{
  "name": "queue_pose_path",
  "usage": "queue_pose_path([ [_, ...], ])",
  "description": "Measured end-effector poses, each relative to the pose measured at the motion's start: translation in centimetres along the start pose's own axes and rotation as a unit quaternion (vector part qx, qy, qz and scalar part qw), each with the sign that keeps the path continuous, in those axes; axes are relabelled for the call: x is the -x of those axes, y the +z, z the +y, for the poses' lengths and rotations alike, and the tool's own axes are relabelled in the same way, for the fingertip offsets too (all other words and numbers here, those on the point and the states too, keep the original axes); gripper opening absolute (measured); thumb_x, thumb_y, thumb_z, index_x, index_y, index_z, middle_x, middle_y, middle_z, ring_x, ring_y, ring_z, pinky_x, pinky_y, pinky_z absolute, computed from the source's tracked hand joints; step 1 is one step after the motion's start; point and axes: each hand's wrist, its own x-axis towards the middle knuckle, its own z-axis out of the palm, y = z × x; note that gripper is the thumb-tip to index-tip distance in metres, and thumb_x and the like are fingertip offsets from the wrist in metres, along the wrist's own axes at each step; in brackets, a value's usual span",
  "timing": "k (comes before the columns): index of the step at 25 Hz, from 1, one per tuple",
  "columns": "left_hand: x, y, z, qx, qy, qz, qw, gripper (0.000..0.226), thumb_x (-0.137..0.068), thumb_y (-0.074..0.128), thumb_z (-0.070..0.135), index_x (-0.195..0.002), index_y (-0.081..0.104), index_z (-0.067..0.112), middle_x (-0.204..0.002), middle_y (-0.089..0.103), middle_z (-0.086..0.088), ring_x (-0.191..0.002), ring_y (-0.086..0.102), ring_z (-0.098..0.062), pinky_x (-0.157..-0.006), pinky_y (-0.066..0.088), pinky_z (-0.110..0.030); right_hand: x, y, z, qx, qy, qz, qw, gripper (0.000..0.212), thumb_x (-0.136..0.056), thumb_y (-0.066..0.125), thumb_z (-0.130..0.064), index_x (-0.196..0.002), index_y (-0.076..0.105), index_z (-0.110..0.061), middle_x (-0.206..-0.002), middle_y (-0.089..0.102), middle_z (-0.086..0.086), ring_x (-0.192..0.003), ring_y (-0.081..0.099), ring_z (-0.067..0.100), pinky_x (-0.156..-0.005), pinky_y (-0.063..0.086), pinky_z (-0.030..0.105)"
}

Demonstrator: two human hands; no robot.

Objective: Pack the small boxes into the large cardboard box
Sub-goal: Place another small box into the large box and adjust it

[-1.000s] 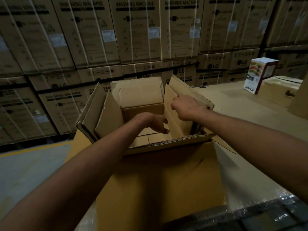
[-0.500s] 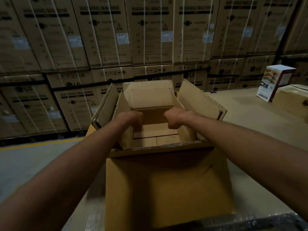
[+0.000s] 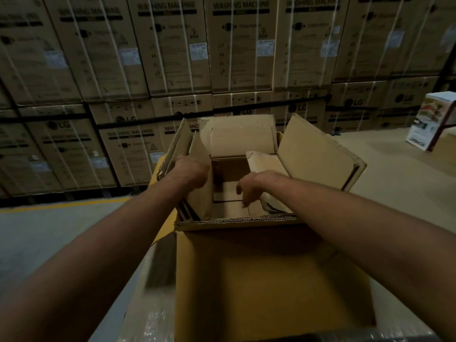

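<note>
Large cardboard box (image 3: 271, 280) stands open right in front of the person, on a surface wrapped in shiny plastic film (image 3: 150, 324). Its near wall faces them, with the raw corrugated edge along the top. The far flap (image 3: 237, 137) stands up, creased and a bit battered. The right flap (image 3: 318, 156) leans outward. On the left, an inner flap (image 3: 201, 203) stands nearly upright, with more layers of cardboard just behind it. A crumpled inner flap (image 3: 266, 164) sags into the box on the right side. Down inside, the bottom panels (image 3: 229, 191) show bare.

Both bare forearms reach over the near edge. The left hand (image 3: 191, 172) sits against the top of the left inner flap, knuckles up. Its fingers bend down over the cardboard, but I cannot tell whether they really grip it or just press on it. The right hand (image 3: 249, 186) hangs inside the box beside the crumpled flap, fingers loosely bent and pointing down, holding nothing that I can see.

Behind the box rises a wall of stacked washing machine cartons (image 3: 172, 45), strapped with pale bands and marked LG. A yellow line (image 3: 66, 206) runs across the grey floor (image 3: 37, 238) on the left. Off to the right, well apart, a white printed carton (image 3: 429, 122) stands upright.
</note>
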Motion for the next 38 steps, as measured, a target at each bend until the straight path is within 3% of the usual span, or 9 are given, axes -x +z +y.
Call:
queue_pose_path([
  [3,-2.0,-0.6,1.9,0.104,0.074,-0.070,0.989,0.038,-0.092,0.066,0.007,-0.128,0.057,0.016,-0.121,0.060,-0.006,-0.100,0.062,-0.019,-0.094,0.057,-0.039,0.4,0.6,1.9,0.024,0.002,-0.072,0.997,0.059,-0.098,0.062,-0.047,-0.151,0.049,-0.024,-0.158,0.045,0.000,-0.143,0.044,0.028,-0.117,0.037,0.051],
  [7,-5.4,-0.8,6.0,0.135,0.174,-0.152,0.963,0.051,-0.091,0.072,0.019,-0.140,0.056,0.018,-0.136,0.059,-0.001,-0.119,0.061,-0.022,-0.102,0.053,-0.043,0.8,1.5,3.5,0.058,0.052,-0.092,0.993,0.069,-0.089,0.066,-0.061,-0.148,0.050,-0.030,-0.167,0.023,0.004,-0.148,0.032,0.034,-0.116,0.037,0.056],
  [11,-6.5,-1.2,9.9,0.122,0.235,-0.177,0.948,0.054,-0.097,0.066,0.026,-0.147,0.049,0.019,-0.143,0.056,-0.002,-0.128,0.055,-0.022,-0.110,0.046,-0.045,2.5,0.8,6.5,-0.096,0.134,0.045,0.985,0.050,-0.098,0.062,-0.016,-0.145,0.046,-0.013,-0.135,0.058,0.012,-0.102,0.063,0.024,-0.092,0.059,0.042],
  [15,-6.9,-2.4,12.7,0.166,0.256,-0.173,0.937,0.063,-0.099,0.063,0.022,-0.155,0.036,0.018,-0.155,0.043,-0.004,-0.139,0.045,-0.028,-0.115,0.040,-0.048,4.2,1.5,11.8,-0.225,0.216,0.158,0.937,0.038,-0.099,0.058,-0.009,-0.136,0.053,-0.013,-0.124,0.061,0.011,-0.105,0.062,0.028,-0.088,0.058,0.041],
  [21,-6.8,-2.5,16.2,0.196,0.270,-0.173,0.927,0.066,-0.097,0.065,0.021,-0.156,0.035,0.019,-0.157,0.041,-0.005,-0.141,0.043,-0.027,-0.117,0.038,-0.046,6.3,4.9,14.1,0.102,0.247,0.215,0.939,0.031,-0.097,0.061,-0.025,-0.128,0.064,-0.020,-0.139,0.045,0.015,-0.125,0.040,0.033,-0.101,0.040,0.046],
  [25,-5.8,-2.3,17.5,0.183,0.248,-0.195,0.931,0.068,-0.095,0.067,0.033,-0.155,0.036,0.022,-0.156,0.042,-0.002,-0.139,0.046,-0.027,-0.114,0.041,-0.049,7.1,4.3,14.5,-0.052,0.258,0.300,0.917,0.056,-0.092,0.069,-0.013,-0.142,0.046,-0.009,-0.130,0.054,0.015,-0.118,0.053,0.031,-0.094,0.049,0.041],
  [28,-4.2,-2.9,16.4,0.137,0.227,-0.207,0.942,0.069,-0.097,0.060,0.050,-0.154,0.038,0.019,-0.157,0.042,-0.001,-0.140,0.044,-0.028,-0.115,0.038,-0.051,6.9,4.6,15.0,-0.169,0.238,0.281,0.914,0.035,-0.095,0.064,-0.009,-0.130,0.056,-0.009,-0.100,0.058,0.008,-0.091,0.059,0.025,-0.070,0.051,0.036],
  [33,-4.5,-1.5,9.1,0.119,0.069,-0.057,0.989,0.046,-0.092,0.068,0.041,-0.130,0.062,0.016,-0.138,0.060,-0.007,-0.123,0.057,-0.028,-0.107,0.045,-0.050,5.8,4.1,14.3,-0.167,0.230,0.257,0.924,0.023,-0.098,0.061,-0.020,-0.119,0.063,-0.012,-0.094,0.059,0.006,-0.087,0.059,0.024,-0.069,0.050,0.037],
  [38,-4.6,2.0,2.4,0.051,-0.131,0.078,0.987,0.039,-0.096,0.058,0.024,-0.134,0.054,0.016,-0.143,0.044,-0.016,-0.132,0.044,-0.033,-0.108,0.038,-0.051,3.0,2.4,14.4,-0.199,0.270,0.251,0.908,0.018,-0.099,0.061,-0.019,-0.114,0.061,-0.008,-0.089,0.060,0.009,-0.083,0.063,0.023,-0.072,0.058,0.036],
])
